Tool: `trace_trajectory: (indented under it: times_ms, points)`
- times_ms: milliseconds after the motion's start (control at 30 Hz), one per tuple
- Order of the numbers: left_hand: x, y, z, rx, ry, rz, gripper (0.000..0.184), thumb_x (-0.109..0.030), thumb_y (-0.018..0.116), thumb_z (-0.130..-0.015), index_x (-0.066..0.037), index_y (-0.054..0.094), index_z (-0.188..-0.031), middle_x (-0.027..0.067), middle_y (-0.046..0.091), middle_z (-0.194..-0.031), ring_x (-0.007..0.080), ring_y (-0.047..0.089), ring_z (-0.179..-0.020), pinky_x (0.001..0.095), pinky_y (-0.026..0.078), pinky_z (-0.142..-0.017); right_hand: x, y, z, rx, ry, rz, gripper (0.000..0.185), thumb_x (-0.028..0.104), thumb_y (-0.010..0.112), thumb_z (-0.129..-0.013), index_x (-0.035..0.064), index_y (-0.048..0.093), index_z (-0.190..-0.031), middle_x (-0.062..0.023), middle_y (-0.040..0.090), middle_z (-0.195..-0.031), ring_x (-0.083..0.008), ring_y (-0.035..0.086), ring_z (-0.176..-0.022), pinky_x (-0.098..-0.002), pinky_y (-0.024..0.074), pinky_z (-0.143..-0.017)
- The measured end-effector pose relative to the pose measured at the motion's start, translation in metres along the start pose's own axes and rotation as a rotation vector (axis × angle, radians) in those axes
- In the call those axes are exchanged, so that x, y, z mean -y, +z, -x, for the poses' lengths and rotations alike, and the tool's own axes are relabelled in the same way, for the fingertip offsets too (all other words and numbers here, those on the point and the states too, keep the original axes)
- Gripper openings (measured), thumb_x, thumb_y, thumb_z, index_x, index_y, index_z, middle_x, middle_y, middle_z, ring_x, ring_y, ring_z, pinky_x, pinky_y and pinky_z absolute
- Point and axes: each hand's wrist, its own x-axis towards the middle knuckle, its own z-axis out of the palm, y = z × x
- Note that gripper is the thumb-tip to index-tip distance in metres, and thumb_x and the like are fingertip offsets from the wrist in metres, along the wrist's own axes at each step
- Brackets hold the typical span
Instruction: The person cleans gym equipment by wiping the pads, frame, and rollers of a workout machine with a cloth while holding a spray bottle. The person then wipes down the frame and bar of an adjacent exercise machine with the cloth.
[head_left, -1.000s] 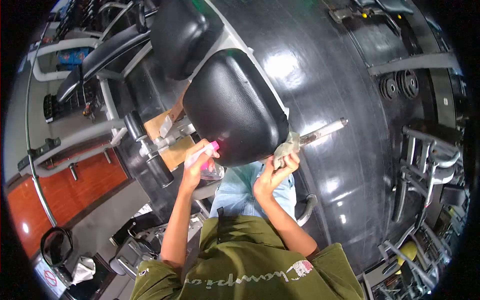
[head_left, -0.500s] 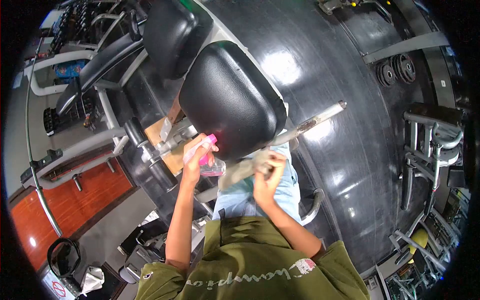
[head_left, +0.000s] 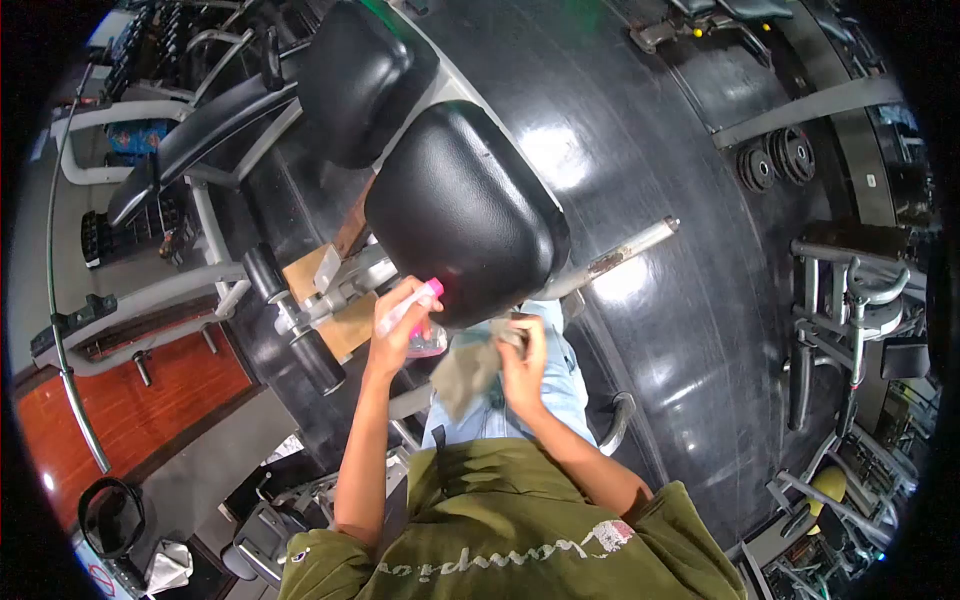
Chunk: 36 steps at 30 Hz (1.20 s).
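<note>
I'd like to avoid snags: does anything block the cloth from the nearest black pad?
Nothing visible: the cloth, in the right hand, is near the black pad; the left hand holds the spray bottle to one side.

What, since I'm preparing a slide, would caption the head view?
Left hand holds a pink-topped spray bottle near a black pad; right hand grips a cloth.

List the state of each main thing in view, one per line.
Spray bottle: held, fill level unclear
Left hand: closed around spray bottle
Cloth: limp, hanging
Right hand: gripping cloth
Nearest black pad: shiny
Metal bar: worn in patches
</note>
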Motion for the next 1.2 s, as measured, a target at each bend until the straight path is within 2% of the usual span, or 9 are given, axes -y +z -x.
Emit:
trace_trajectory:
  times_ms: [100, 267, 400, 567, 733, 1033, 1100, 1133, 1200]
  points:
    - [-0.008, 0.005, -0.001, 0.067, 0.033, -0.085, 0.026, -0.024, 0.06, -0.09, 0.001, 0.062, -0.083, 0.0079, 0.063, -0.081, 0.0109, 0.056, -0.055, 0.0257, 0.045, -0.055, 0.041, -0.037, -0.03, -0.1, -0.222, 0.115, 0.026, -0.004, 0.06, -0.081, 0.0033, 0.052, -0.105, -0.0077, 0.052, -0.102, -0.0158, 0.052, -0.096, -0.0301, 0.0435, -0.088]
    - [-0.038, 0.03, -0.009, 0.148, 0.042, -0.122, 0.029, -0.023, 0.06, -0.09, 0.004, 0.064, -0.079, 0.0073, 0.062, -0.075, 0.0109, 0.057, -0.052, 0.0254, 0.043, -0.053, 0.117, -0.085, -0.091, -0.098, -0.331, 0.185, 0.027, -0.005, 0.059, -0.082, 0.003, 0.055, -0.107, -0.0095, 0.055, -0.112, -0.0167, 0.054, -0.102, -0.0302, 0.0444, -0.09]
    - [-0.053, 0.047, -0.015, 0.134, 0.013, -0.109, 0.03, -0.024, 0.061, -0.091, 0.003, 0.065, -0.08, 0.0065, 0.063, -0.073, 0.0092, 0.055, -0.052, 0.0252, 0.042, -0.05, 0.168, -0.089, -0.132, -0.009, -0.394, 0.284, 0.028, -0.007, 0.058, -0.081, 0.0018, 0.061, -0.107, -0.0073, 0.06, -0.104, -0.0158, 0.06, -0.096, -0.0287, 0.0469, -0.085]
    - [-0.053, 0.047, -0.018, 0.117, -0.039, -0.045, 0.03, -0.025, 0.061, -0.092, 0.003, 0.066, -0.083, 0.008, 0.067, -0.076, 0.0089, 0.055, -0.051, 0.0242, 0.042, -0.049, 0.205, -0.068, -0.161, 0.424, -0.531, 0.534, 0.032, -0.006, 0.059, -0.073, 0.003, 0.069, -0.102, -0.0119, 0.066, -0.103, -0.0231, 0.066, -0.096, -0.0314, 0.0514, -0.084]
    - [-0.041, 0.046, -0.017, 0.074, -0.062, 0.065, 0.055, -0.048, 0.051, -0.093, 0.005, 0.066, -0.088, 0.0115, 0.069, -0.079, 0.0107, 0.055, -0.051, 0.0241, 0.043, -0.048, 0.201, -0.023, -0.184, 0.776, -0.514, 0.595, 0.03, -0.001, 0.066, -0.073, 0.0085, 0.071, -0.101, -0.0081, 0.065, -0.104, -0.0276, 0.065, -0.098, -0.0359, 0.0526, -0.085]
    - [-0.076, 0.114, 0.008, -0.239, -0.17, -0.054, 0.042, -0.037, 0.056, -0.092, 0.001, 0.066, -0.08, 0.0028, 0.057, -0.069, 0.007, 0.049, -0.053, 0.0243, 0.036, -0.049, 0.188, -0.024, -0.249, 1.221, -0.413, 0.372, 0.03, 0.002, 0.068, -0.072, 0.0093, 0.072, -0.101, -0.0076, 0.063, -0.105, -0.0267, 0.064, -0.102, -0.0371, 0.0508, -0.088]
    - [-0.082, 0.144, 0.006, -0.45, -0.174, -0.116, 0.04, -0.034, 0.055, -0.093, 0.002, 0.065, -0.079, 0.0027, 0.057, -0.068, 0.0072, 0.049, -0.051, 0.0238, 0.036, -0.049, 0.191, -0.032, -0.262, 1.308, -0.363, 0.35, 0.031, 0.002, 0.067, -0.074, 0.0093, 0.072, -0.103, -0.0081, 0.063, -0.107, -0.0268, 0.064, -0.102, -0.0364, 0.0507, -0.088]
    - [-0.073, 0.154, 0.008, -0.551, -0.138, 0.015, 0.016, -0.014, 0.057, -0.084, -0.001, 0.063, -0.075, 0.0036, 0.059, -0.068, 0.0071, 0.049, -0.048, 0.0233, 0.036, -0.046, 0.195, -0.038, -0.27, 1.352, -0.409, 0.38, 0.03, 0.006, 0.065, -0.076, 0.0102, 0.072, -0.105, -0.0086, 0.064, -0.104, -0.027, 0.066, -0.097, -0.0355, 0.0519, -0.086]
    - [-0.069, 0.175, 0.009, -0.667, -0.159, 0.022, 0.02, -0.016, 0.055, -0.085, -0.001, 0.062, -0.073, 0.0038, 0.062, -0.069, 0.0075, 0.048, -0.047, 0.0236, 0.036, -0.045, 0.2, -0.058, -0.29, 1.395, -0.393, 0.495, 0.029, 0.007, 0.065, -0.076, 0.0105, 0.072, -0.104, -0.009, 0.065, -0.1, -0.0273, 0.066, -0.093, -0.0354, 0.0526, -0.084]
